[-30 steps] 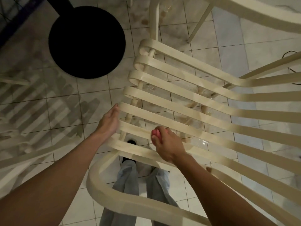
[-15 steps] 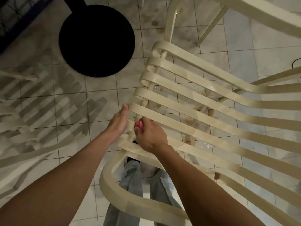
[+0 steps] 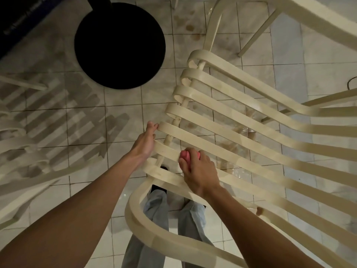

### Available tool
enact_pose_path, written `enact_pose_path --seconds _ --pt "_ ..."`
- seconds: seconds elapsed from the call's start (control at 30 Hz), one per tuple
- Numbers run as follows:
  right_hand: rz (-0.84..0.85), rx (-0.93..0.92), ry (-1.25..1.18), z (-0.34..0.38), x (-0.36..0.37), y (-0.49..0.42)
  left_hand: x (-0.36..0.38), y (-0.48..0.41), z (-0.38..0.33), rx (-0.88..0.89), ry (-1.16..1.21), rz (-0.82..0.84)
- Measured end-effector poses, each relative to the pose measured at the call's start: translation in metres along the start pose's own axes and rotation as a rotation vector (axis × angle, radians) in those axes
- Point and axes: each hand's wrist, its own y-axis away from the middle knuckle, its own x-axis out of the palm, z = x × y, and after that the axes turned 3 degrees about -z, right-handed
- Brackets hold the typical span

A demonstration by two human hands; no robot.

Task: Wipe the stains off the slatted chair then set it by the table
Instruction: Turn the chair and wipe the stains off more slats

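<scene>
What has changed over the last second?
The right hand, gripping the pink sponge, rubbed along a slat of the chair toward the left hand, then back out. The left hand kept holding the slat ends throughout.

We see the cream slatted chair (image 3: 241, 132) tipped over the tiles, slats running diagonally from looped ends. There's a brown stain (image 3: 259, 210) on a lower slat. A pink wiping pad (image 3: 185, 156) is pressed on a slat near the loops.
</scene>
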Motion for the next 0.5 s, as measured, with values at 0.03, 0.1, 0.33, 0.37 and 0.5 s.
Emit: enact_pose_path --seconds 0.03,0.1,0.33,0.37,0.5 --pt "0.0 0.008 0.005 0.007 0.002 -0.003 0.0 0.0 0.0 0.002 0.014 0.008" --pt "0.007 0.006 0.012 0.024 0.005 -0.011 -0.001 0.0 0.0 -0.011 0.056 0.027" --pt "0.041 0.022 0.089 0.079 0.021 -0.043 -0.012 -0.003 0.002 -0.067 0.224 0.08" --pt "0.029 0.031 0.086 0.083 0.022 -0.045 -0.014 -0.004 0.003 -0.077 0.246 0.083" --pt "0.002 -0.028 0.038 0.075 0.023 -0.039 -0.016 -0.005 0.004 -0.069 0.256 0.072"
